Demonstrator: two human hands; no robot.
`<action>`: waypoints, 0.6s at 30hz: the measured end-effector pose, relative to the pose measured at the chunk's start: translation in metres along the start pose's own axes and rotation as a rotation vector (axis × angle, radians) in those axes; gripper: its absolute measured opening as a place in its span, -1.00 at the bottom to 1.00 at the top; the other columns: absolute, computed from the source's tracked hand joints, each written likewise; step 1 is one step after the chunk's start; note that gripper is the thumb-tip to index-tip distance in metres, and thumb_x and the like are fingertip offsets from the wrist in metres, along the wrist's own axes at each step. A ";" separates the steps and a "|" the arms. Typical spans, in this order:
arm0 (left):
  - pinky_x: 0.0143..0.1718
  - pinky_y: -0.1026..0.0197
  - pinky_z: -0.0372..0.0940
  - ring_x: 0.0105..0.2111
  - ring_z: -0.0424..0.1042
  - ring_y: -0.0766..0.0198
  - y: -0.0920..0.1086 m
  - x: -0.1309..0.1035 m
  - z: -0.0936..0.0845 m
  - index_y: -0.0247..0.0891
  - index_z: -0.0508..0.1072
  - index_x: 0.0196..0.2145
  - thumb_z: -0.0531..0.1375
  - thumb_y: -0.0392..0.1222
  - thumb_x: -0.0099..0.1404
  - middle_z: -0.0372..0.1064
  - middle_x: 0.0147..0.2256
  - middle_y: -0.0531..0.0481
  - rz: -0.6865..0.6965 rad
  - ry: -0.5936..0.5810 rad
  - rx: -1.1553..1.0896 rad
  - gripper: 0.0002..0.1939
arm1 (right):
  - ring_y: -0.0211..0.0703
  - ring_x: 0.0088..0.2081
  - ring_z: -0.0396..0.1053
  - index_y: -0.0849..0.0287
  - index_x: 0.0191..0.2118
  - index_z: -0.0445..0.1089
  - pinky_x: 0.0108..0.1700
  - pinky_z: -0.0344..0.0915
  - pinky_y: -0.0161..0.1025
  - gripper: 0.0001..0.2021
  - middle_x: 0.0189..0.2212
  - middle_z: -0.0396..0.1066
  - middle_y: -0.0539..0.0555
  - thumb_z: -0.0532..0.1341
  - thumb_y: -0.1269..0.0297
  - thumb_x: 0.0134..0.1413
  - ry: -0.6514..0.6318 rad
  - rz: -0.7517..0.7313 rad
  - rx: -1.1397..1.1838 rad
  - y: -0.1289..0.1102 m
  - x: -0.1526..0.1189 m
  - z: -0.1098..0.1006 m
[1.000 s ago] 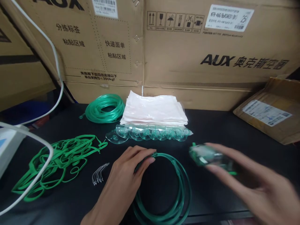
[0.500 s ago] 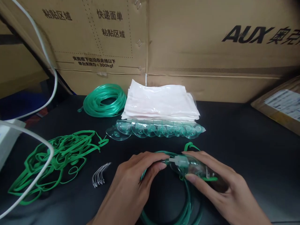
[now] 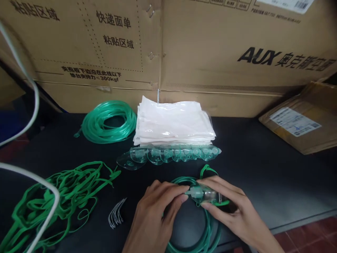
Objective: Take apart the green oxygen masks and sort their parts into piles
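Observation:
My right hand [image 3: 234,203] is closed around a clear green oxygen mask [image 3: 210,195], its pale connector pointing left. A green elastic strap [image 3: 207,168] loops out from the mask behind my fingers. My left hand [image 3: 158,207] pinches the end of green tubing at the connector; the fingertips partly hide the joint. The rest of that tubing [image 3: 207,228] lies in loops on the black table beneath both hands. Beyond them stands a row of nested clear green masks [image 3: 168,154].
White plastic bags [image 3: 173,121] are stacked behind the masks. To their left sits a coil of green tubing [image 3: 105,123]. Tangled green straps [image 3: 60,200] and several thin metal strips [image 3: 116,214] lie at left, under a white cable [image 3: 50,186]. Cardboard boxes [image 3: 210,63] stand behind.
The view has tilted and shifted, so the table's right edge and red floor now show. Both hands keep their hold, with the left fingertips close against the mask's connector.

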State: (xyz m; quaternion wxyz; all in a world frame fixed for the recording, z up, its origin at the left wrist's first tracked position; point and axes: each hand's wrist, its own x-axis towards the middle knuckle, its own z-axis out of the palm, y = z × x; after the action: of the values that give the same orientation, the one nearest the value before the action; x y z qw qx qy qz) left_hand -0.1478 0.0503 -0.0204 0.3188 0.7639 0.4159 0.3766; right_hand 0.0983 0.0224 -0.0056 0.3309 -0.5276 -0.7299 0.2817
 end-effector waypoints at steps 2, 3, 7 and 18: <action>0.16 0.04 0.30 -0.14 0.58 0.21 -0.002 -0.002 0.000 0.10 0.53 0.09 0.19 -0.24 0.59 0.60 -0.08 0.16 -0.038 -0.038 -0.029 -0.75 | -0.18 -0.02 0.57 -0.15 0.28 0.45 -0.01 0.46 -0.41 -0.54 -0.01 0.55 0.00 0.39 0.31 0.32 -0.021 0.002 0.029 -0.003 0.002 0.001; 0.17 0.04 0.30 -0.13 0.58 0.21 -0.003 -0.002 0.000 0.12 0.54 0.09 0.19 -0.24 0.59 0.60 -0.08 0.16 -0.053 -0.053 -0.048 -0.74 | -0.18 -0.01 0.56 -0.16 0.28 0.45 0.00 0.45 -0.40 -0.53 -0.01 0.54 0.00 0.40 0.30 0.31 -0.019 0.007 0.036 -0.003 0.002 0.002; 0.21 0.07 0.30 -0.13 0.60 0.23 -0.003 -0.001 0.000 0.16 0.57 0.10 0.22 -0.20 0.57 0.62 -0.10 0.19 -0.078 -0.079 -0.102 -0.72 | -0.20 -0.02 0.57 -0.18 0.22 0.46 0.03 0.44 -0.44 -0.56 -0.02 0.55 -0.03 0.44 0.25 0.28 0.028 0.004 0.030 -0.001 -0.001 0.004; 0.41 -0.04 0.11 -0.27 0.57 0.27 0.034 0.010 -0.014 -0.07 0.64 -0.10 0.17 -0.13 0.60 0.61 -0.33 0.13 -0.283 -0.164 -0.115 -0.79 | -0.11 0.04 0.62 0.04 0.22 0.43 0.11 0.50 -0.40 -0.62 0.05 0.54 0.13 0.35 0.30 0.34 0.116 -0.230 -0.059 0.006 -0.007 -0.001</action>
State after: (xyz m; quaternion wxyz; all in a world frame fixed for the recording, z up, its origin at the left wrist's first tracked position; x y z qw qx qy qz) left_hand -0.1422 0.0464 0.0171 0.4448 0.7064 0.4695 0.2876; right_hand 0.1047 0.0179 -0.0109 0.3871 -0.4655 -0.7731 0.1893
